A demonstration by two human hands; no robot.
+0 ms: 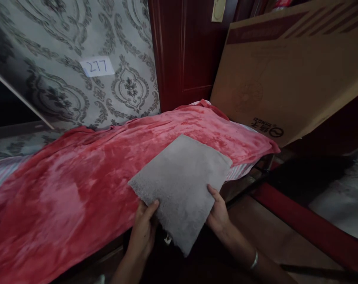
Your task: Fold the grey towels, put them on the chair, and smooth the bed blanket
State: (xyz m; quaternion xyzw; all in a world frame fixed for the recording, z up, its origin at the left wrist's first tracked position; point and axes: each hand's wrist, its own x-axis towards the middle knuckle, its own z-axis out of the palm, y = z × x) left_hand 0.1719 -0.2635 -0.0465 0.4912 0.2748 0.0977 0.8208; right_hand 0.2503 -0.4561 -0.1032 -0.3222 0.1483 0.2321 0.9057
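A grey folded towel lies half on a red plush blanket, with its near corner hanging over the edge. My left hand grips the towel's near left edge, thumb on top. My right hand holds its near right edge, thumb on top and fingers under the cloth. A silver bangle sits on my right wrist.
A large flat cardboard box leans against a dark red wooden door at the back right. Patterned grey wallpaper bears a white label reading 277. Striped bedding shows under the blanket at the left. A red bar runs along the right.
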